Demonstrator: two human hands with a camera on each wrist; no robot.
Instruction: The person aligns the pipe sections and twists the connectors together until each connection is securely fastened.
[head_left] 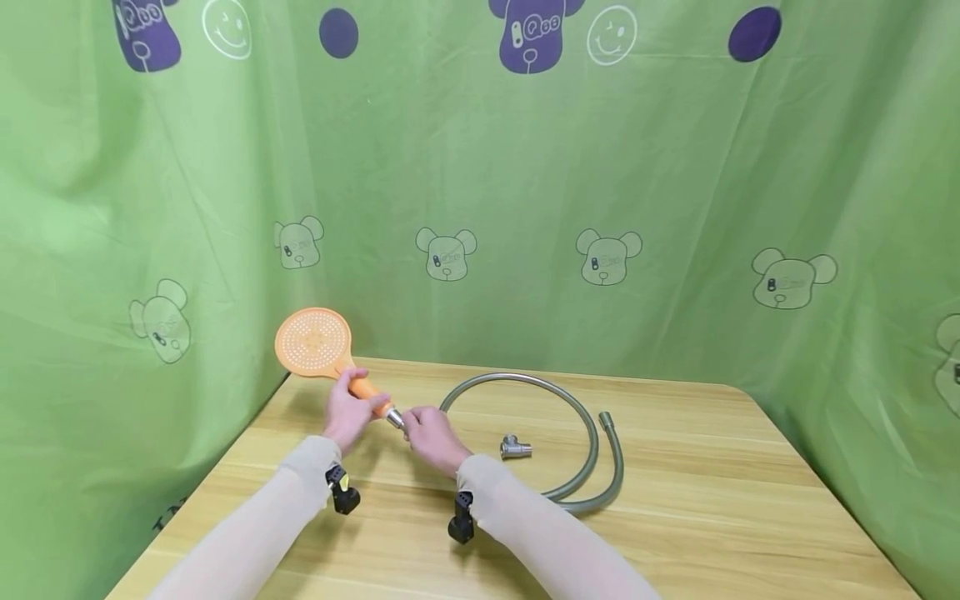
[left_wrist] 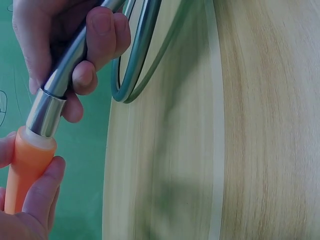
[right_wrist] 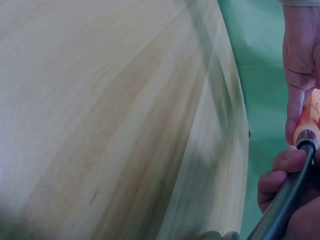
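Clock positions refer to the head view. The orange plastic shower head with a round perforated face (head_left: 322,353) is at 10 o'clock from the centre of the pale wood-grain table (head_left: 720,500). The left hand (head_left: 350,415) grips its handle with curled fingers and thumb; the round face points to 11 o'clock from this hand. The right hand (head_left: 432,436), at 3 to 4 o'clock from the left, closes its fingers around the grey flexible metal hose (head_left: 519,377). The hose's silver cylindrical end sleeve (left_wrist: 46,114) meets the handle's whitish collar (left_wrist: 40,139). The small silver T-shaped metal fitting (head_left: 515,447) lies at 3 o'clock from the right hand, within the hose's curve.
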